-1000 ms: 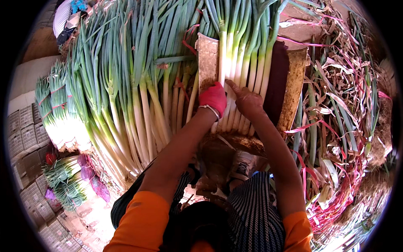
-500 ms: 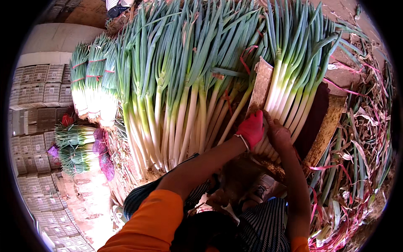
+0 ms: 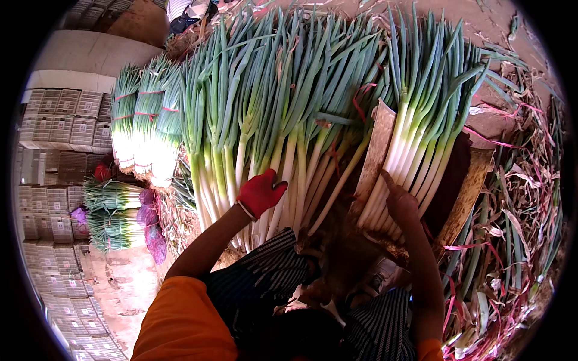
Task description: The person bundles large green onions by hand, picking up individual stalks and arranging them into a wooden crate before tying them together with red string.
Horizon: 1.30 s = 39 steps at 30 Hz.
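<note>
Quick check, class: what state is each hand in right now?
Left hand, red-gloved: over the larger onion pile; grip cannot be told.
Right hand: one finger extended at the onions in the wooden holder; grip cannot be told.

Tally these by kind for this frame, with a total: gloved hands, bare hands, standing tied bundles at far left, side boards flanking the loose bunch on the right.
Gloved hand (left): 1
Bare hand (right): 1
Standing tied bundles: 3
Side boards: 2
Total: 7

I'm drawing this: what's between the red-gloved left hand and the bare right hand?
In the head view: long white onion stems, a brown wooden board, then more white stems.
</note>
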Motion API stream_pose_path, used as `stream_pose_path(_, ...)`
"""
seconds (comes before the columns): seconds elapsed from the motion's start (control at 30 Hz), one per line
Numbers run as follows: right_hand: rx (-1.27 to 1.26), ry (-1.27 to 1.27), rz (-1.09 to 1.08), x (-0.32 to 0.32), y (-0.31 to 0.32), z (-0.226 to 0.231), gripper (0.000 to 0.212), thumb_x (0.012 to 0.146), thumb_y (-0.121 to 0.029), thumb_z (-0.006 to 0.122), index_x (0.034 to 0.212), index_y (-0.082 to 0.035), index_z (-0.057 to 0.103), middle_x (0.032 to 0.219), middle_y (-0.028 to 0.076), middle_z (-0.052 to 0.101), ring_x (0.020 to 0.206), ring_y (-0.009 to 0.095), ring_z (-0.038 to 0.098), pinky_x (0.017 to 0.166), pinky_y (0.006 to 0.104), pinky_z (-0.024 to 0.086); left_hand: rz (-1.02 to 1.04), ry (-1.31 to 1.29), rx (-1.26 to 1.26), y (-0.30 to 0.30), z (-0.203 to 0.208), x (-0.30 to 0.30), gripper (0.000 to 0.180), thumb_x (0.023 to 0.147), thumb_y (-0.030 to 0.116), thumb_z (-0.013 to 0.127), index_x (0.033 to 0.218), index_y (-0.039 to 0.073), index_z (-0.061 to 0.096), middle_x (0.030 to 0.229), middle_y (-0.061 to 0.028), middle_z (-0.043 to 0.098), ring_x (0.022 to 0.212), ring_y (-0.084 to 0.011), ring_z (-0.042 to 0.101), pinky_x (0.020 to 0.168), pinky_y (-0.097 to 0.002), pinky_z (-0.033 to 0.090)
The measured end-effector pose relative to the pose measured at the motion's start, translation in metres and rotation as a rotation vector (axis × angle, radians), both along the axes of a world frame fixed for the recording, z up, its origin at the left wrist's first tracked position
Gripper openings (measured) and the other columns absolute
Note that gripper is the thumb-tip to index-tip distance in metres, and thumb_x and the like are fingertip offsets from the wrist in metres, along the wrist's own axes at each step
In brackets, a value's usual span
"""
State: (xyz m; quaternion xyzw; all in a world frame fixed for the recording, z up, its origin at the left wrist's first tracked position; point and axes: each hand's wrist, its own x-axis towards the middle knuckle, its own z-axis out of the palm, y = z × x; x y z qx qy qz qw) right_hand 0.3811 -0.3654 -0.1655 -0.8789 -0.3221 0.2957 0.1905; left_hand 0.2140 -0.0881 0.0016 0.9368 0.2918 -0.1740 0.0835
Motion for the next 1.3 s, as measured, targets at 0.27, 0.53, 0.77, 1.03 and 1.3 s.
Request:
stream_pose_path(0.27,0.025,-0.042,0.010,-0.002,-0.003,-0.006,0.070,0.082,-0.007,0.047,0.142,-0.034,0.024,0.081,0.011,0.060,0.071,0.028,0.061,0.062,0.0417,0.051,-0.132,0.133,0.147,-0.009,-0.018,0.015,0.040,0.082,0.039,0.056,0.091,0.002,0.048,0.074,-0.0202,0.061,0.070,-0.0376,0.061,0.062,-0.0470,0.047)
stream_pose_path(0.53,0.078,-0.135,0.003,-0.007,-0.005,-0.018,0.076,0.080,-0.005,0.051,0.142,-0.035,0.020,0.077,0.009,0.060,0.068,0.025,0.061,0.059,0.0388,0.051,0.227,-0.390,-0.334,0.020,0.021,0.028,0.027,0.074,0.026,0.071,0.080,0.004,0.058,0.062,-0.0039,0.056,0.058,-0.0136,0.055,0.054,-0.0301,0.043)
stream_pose_path(0.77,0.107,-0.087,-0.025,-0.004,-0.004,-0.007,0.069,0.081,-0.007,0.049,0.140,-0.035,0.027,0.080,0.008,0.062,0.066,0.026,0.061,0.060,0.0393,0.051,0.541,-0.734,-0.933,-0.020,0.103,0.079,0.013,0.081,0.012,0.062,0.086,0.003,0.055,0.062,-0.0046,0.052,0.042,-0.0158,0.051,0.037,-0.0277,0.041)
stream_pose_path(1.03,0.095,-0.073,-0.054,-0.001,-0.009,-0.008,0.064,0.082,-0.007,0.044,0.139,-0.033,0.031,0.084,0.013,0.063,0.072,0.030,0.063,0.065,0.0428,0.052,0.467,-0.810,-1.195,-0.081,0.083,0.148,0.009,0.081,0.008,0.064,0.086,0.006,0.057,0.068,0.0004,0.055,0.052,-0.0077,0.050,0.045,-0.0229,0.041)
stream_pose_path(1.3,0.167,-0.045,-0.056,-0.009,-0.005,-0.019,0.072,0.079,-0.007,0.048,0.141,-0.034,0.025,0.091,0.011,0.061,0.081,0.030,0.061,0.069,0.0423,0.050,0.004,-0.251,-0.267,-0.126,-0.125,0.163,0.031,0.078,0.030,0.062,0.090,0.003,0.053,0.087,-0.0215,0.062,0.082,-0.0402,0.060,0.071,-0.0482,0.048)
